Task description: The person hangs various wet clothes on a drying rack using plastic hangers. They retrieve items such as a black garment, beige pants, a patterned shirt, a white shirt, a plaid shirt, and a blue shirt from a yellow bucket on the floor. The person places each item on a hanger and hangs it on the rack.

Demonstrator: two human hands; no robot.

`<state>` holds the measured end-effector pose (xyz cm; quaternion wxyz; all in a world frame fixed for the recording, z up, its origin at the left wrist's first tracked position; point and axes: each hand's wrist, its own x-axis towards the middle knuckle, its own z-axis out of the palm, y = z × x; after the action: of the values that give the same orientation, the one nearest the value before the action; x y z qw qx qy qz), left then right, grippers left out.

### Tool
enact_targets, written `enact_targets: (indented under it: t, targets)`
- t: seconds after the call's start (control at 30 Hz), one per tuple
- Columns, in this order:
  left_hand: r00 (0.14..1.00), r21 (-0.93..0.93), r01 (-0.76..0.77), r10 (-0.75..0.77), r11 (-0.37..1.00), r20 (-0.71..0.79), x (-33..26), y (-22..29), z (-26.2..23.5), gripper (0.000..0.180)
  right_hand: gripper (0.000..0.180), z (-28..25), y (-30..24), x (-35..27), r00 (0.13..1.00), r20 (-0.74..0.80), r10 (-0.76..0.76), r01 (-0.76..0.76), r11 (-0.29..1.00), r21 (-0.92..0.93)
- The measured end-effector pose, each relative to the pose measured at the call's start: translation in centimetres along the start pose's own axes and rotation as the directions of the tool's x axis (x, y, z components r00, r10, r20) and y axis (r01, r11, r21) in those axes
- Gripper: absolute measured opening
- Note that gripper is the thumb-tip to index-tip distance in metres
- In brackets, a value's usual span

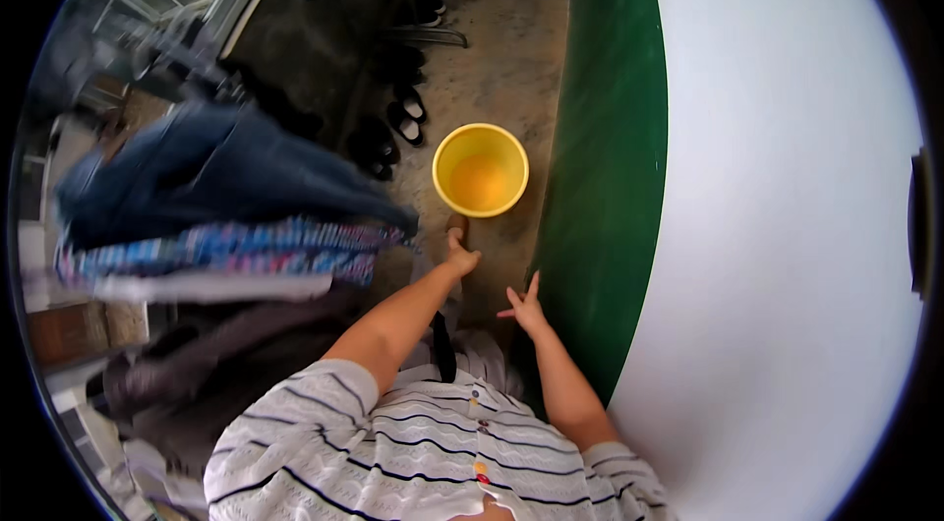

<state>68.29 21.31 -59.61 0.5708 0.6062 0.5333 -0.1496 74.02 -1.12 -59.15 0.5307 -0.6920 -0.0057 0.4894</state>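
A round yellow bucket (480, 170) stands on the concrete floor ahead of me, and I look down into it past its rim. Just short of its near side is my left hand (461, 257), with the thumb held away from the fingers and nothing visible in it. My right hand (525, 308) hangs lower, close to the green part of the wall, fingers spread and empty. Neither hand touches the bucket. A brown shoe tip (456, 223) shows between my left hand and the bucket.
Hanging jeans (221, 172) and patterned clothes (236, 251) fill the left side. Several dark shoes (405, 118) line the floor left of the bucket. A metal rack foot (433, 34) stands farther off. The green and white wall (615, 157) runs along my right.
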Motion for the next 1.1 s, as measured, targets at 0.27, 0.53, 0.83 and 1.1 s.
enact_targets:
  t: [0.27, 0.53, 0.83, 1.1]
  targets:
    - [0.907, -0.005, 0.42, -0.42, 0.907, -0.008, 19.4, 2.9, -0.3, 0.108, 0.099, -1.2, -4.3, 7.4, 0.923, -0.12, 0.366, -0.333, 0.915, 0.228]
    - [0.801, -0.528, 0.517, -0.598, 0.674, 0.022, 33.0, -4.1, 0.7, 0.094, 0.102, -0.2, 3.6, 28.5, 0.795, 0.074, 0.602, -0.573, 0.706, 0.417]
    - [0.914, -0.569, 0.241, -0.381, 0.786, -0.139, 41.1, -4.1, 0.4, 0.066, 0.068, 2.3, 3.3, 45.7, 0.814, -0.087, 0.574, -0.422, 0.688, 0.59]
    - [0.981, -0.789, -0.18, 0.161, 0.587, -0.105, 52.0, 13.6, -2.7, 0.095, 0.096, -1.7, -7.0, 60.1, 0.957, -0.213, 0.195, 0.034, 0.654, 0.756]
